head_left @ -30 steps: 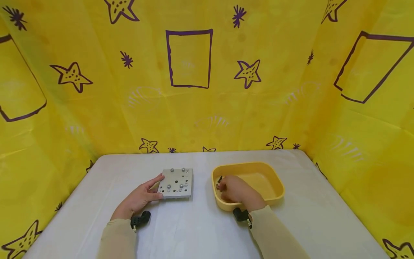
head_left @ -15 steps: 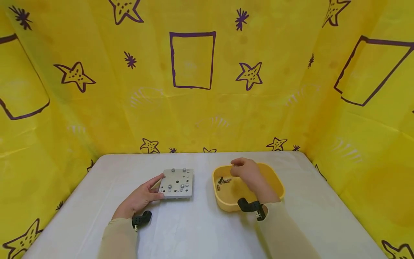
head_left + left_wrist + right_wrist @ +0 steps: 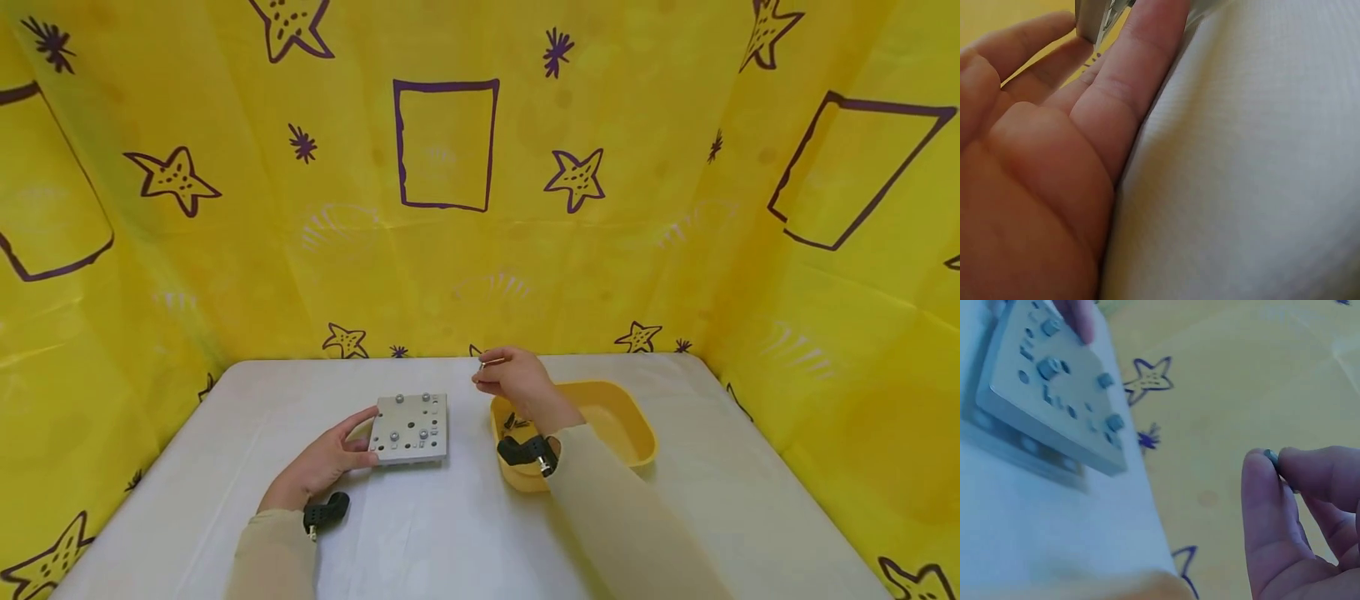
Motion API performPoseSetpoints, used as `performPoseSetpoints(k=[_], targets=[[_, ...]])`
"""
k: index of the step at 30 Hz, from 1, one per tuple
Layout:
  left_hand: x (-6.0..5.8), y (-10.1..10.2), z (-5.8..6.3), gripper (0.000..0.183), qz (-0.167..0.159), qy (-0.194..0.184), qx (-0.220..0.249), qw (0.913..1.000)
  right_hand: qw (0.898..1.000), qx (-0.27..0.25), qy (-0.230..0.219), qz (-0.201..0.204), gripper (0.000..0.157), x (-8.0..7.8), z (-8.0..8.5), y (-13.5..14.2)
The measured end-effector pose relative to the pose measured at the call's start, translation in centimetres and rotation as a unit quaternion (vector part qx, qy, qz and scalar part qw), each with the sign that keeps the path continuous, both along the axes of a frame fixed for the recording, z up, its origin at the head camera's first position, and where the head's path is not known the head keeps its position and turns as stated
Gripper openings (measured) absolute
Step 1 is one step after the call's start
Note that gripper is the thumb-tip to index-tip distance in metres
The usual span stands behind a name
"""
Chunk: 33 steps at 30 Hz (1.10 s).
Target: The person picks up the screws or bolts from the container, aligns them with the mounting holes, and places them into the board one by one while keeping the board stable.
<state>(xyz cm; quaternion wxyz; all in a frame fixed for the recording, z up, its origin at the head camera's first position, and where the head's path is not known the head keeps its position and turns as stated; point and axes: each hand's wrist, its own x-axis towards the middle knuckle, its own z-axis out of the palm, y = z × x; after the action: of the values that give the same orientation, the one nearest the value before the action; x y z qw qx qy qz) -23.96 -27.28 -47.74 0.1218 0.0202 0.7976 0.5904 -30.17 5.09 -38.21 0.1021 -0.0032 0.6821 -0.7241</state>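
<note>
Fingers of the right hand (image 3: 517, 383) pinch a small metal pin (image 3: 1271, 456); the right wrist view shows its end protruding between two fingertips, whereas the head view gives only a glint. Central to the scene is the square metal plate (image 3: 412, 414), to the left of the pin and over the white table (image 3: 420, 533). At the plate's left edge, the left hand (image 3: 321, 462) grips with its digits spread along that side. On the plate's upper face, among small holes, stand four bolts (image 3: 394, 437). The right wrist view adds the plate's side face and a shadowed band beneath it; the left wrist view reduces the plate to a corner, but exposes the palm and one digit close alongside the table. Right of the plate sits a yellow tray (image 3: 517, 479), with loose metal pieces (image 3: 512, 420) at its end nearest the plate, seen in the head view alone. Beyond the plate, at the table's far edge, hangs a yellow curtain (image 3: 637, 258) printed with purple starfish
</note>
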Motion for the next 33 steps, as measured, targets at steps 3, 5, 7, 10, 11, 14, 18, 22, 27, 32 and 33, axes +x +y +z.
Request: performPoseSetpoints(k=[3, 5, 7, 10, 11, 14, 18, 22, 27, 32, 33], targets=[[0.1, 0.0, 0.0, 0.093, 0.000, -0.003, 0.013, 0.9999, 1.000, 0.000, -0.005, -0.006, 0.027, -0.5, -0.8, -2.3], [0.1, 0.0, -0.1, 0.094, 0.002, -0.002, 0.019, 0.9998, 1.000, 0.006, -0.005, -0.011, 0.025, -0.8, -1.5, -3.7], [0.1, -0.1, -0.2, 0.094, 0.005, -0.003, 0.022, 0.9997, 1.000, 0.017, -0.004, -0.017, 0.022, -1.0, -2.1, -5.0], [0.2, -0.1, -0.2, 0.095, 0.007, -0.005, 0.029, 0.9996, 0.998, 0.048, 0.000, -0.027, 0.017, -1.2, -2.8, -6.5], [0.1, -0.1, -0.3, 0.095, 0.007, -0.007, 0.030, 0.9995, 0.998, 0.058, 0.001, -0.030, 0.016, -1.2, -3.0, -6.8], [0.1, -0.1, -0.4, 0.095, 0.008, -0.005, 0.032, 0.9994, 0.995, 0.087, 0.009, -0.038, 0.012, -1.2, -3.5, -7.6], [0.0, -0.2, -0.6, 0.095, 0.004, -0.001, 0.031, 0.9995, 0.990, 0.132, 0.028, -0.042, 0.011, -1.0, -4.1, -7.9], [-0.1, -0.1, -0.6, 0.096, -0.001, -0.004, 0.035, 0.9994, 0.985, 0.162, 0.036, -0.041, 0.015, -1.0, -4.5, -7.7], [0.0, -0.1, -0.4, 0.095, 0.003, -0.003, 0.028, 0.9996, 0.983, 0.176, 0.038, -0.033, 0.019, -0.9, -4.6, -7.8], [0.0, -0.2, -0.2, 0.094, -0.004, 0.000, 0.014, 0.9999, 0.980, 0.194, 0.034, -0.030, 0.018, -0.8, -4.5, -8.0], [0.0, -0.2, -0.2, 0.094, -0.005, 0.002, 0.013, 0.9999, 0.980, 0.196, 0.032, -0.029, 0.017, -0.8, -4.5, -8.0]])
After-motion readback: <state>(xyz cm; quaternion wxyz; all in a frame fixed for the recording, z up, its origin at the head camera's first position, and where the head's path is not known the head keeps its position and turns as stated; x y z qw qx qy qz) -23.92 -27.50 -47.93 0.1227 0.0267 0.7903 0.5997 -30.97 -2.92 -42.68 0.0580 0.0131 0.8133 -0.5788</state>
